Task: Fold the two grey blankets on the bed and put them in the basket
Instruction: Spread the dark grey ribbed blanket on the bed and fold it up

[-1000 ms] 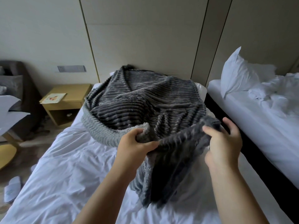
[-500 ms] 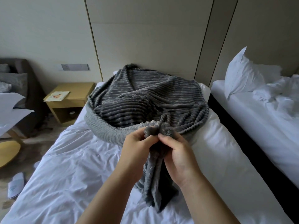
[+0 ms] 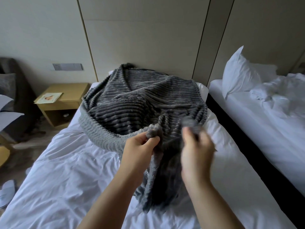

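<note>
One grey blanket [image 3: 142, 103] runs lengthwise down the bed [image 3: 66, 162], near edge pinched by left hand [image 3: 139, 147] and blurred right hand [image 3: 197, 146].

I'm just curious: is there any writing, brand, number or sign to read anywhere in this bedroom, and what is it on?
No text here can be read.
On the pale paper leaflet lying on the light wooden bedside table: a picture and perhaps print, too small to read.
On the white slipper on the floor: a faint mark, too blurred to read.
On the grey wall plate: no readable marking.
On the grey ribbed blanket: no label shows.
</note>
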Demonstrator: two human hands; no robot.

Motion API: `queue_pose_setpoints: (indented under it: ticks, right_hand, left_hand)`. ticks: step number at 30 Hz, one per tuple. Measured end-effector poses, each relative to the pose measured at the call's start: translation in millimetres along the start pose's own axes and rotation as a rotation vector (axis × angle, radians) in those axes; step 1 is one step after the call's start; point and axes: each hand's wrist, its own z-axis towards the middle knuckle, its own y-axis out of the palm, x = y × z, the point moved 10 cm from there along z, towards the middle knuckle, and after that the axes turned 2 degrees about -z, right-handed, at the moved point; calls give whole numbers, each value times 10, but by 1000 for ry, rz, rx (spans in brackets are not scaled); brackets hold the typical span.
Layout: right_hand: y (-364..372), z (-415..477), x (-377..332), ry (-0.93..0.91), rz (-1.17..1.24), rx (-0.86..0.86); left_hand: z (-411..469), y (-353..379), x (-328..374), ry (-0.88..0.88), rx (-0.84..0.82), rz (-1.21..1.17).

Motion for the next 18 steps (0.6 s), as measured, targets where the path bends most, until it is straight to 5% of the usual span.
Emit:
queue_pose_setpoints:
  ticks: [3, 7, 12, 18]
  right_hand:
    - [641, -322, -33, -172, -336, -468]
    - [726, -304, -31, -167, -373, -581]
    - [730, -311, -15, -148, -356, -608]
    - [394, -205, 54, -20, -111, -344]
  left_hand:
    - [-18, 5, -7, 7, 18, 52]
    - [-3, -91, -52, -26, 11, 31]
    - [-10, -21, -57, -17, -26, 73]
    - [-62, 84, 13, 17, -55, 102]
